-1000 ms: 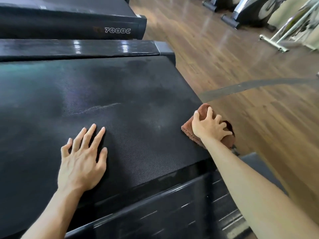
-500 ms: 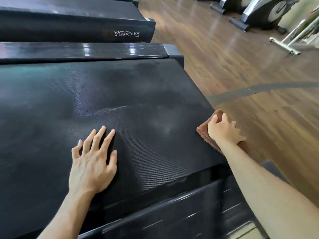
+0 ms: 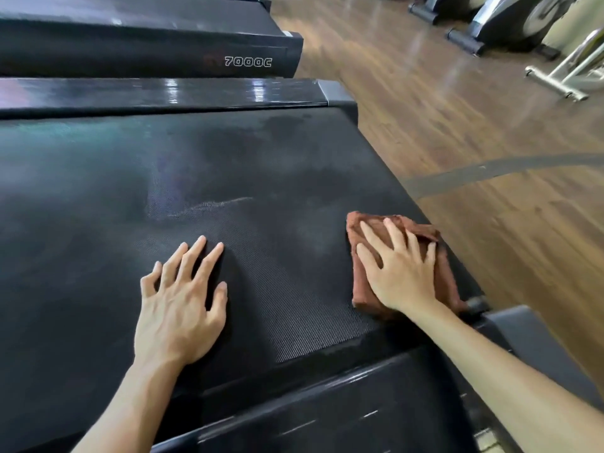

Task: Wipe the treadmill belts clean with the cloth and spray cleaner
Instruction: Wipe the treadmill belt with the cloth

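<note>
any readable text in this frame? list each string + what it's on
"7000C": white outlined characters on the side rail of the neighbouring treadmill, beyond the one being wiped.
A faint dark mark sits just left of those characters on the same rail; too dim to read.
No readable text on the belt, the cloth, the floor or the machines in the background.
</note>
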### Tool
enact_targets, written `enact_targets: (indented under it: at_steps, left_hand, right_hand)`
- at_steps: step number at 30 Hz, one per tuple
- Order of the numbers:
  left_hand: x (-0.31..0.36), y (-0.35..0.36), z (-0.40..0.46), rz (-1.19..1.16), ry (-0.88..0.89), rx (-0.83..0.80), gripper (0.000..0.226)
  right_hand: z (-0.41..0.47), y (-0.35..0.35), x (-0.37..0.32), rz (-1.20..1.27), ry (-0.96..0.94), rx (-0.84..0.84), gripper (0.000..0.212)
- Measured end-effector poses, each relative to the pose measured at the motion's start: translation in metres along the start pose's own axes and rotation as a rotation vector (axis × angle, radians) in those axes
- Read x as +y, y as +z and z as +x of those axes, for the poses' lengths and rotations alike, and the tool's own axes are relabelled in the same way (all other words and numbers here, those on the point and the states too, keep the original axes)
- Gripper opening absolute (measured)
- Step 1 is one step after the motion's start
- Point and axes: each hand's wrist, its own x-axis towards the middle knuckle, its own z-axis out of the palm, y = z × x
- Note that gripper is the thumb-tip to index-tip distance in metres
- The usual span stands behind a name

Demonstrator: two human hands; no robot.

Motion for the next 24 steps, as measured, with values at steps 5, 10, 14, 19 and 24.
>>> enact_targets:
  at_steps: [5, 10, 14, 19, 24]
  left_hand:
    - [-0.001, 0.001, -0.001, 0.005, -0.005, 0.008, 0.066]
    - [0.0, -0.002, -0.001, -0.006, -0.005, 0.002, 0.065]
    - [-0.001, -0.001, 0.0, -0.006, -0.002, 0.001, 0.064]
    - [0.0, 0.001, -0.001, 0.007, -0.002, 0.017, 0.064]
    - [-0.001, 0.001, 0.0, 0.011, -0.004, 0.018, 0.064]
  right_hand:
    - [0.097, -0.007, -0.06, 0.07, 0.204, -0.009, 0.059]
    - [0.052, 0.002, -0.128, 0.059, -0.292, -0.009, 0.062]
    - [-0.007, 0.008, -0.081, 0.048, -0.356, -0.008, 0.066]
    - [0.079, -0.005, -0.058, 0.087, 0.069, -0.005, 0.057]
    - [0.121, 0.001, -0.136, 0.066, -0.142, 0.013, 0.054]
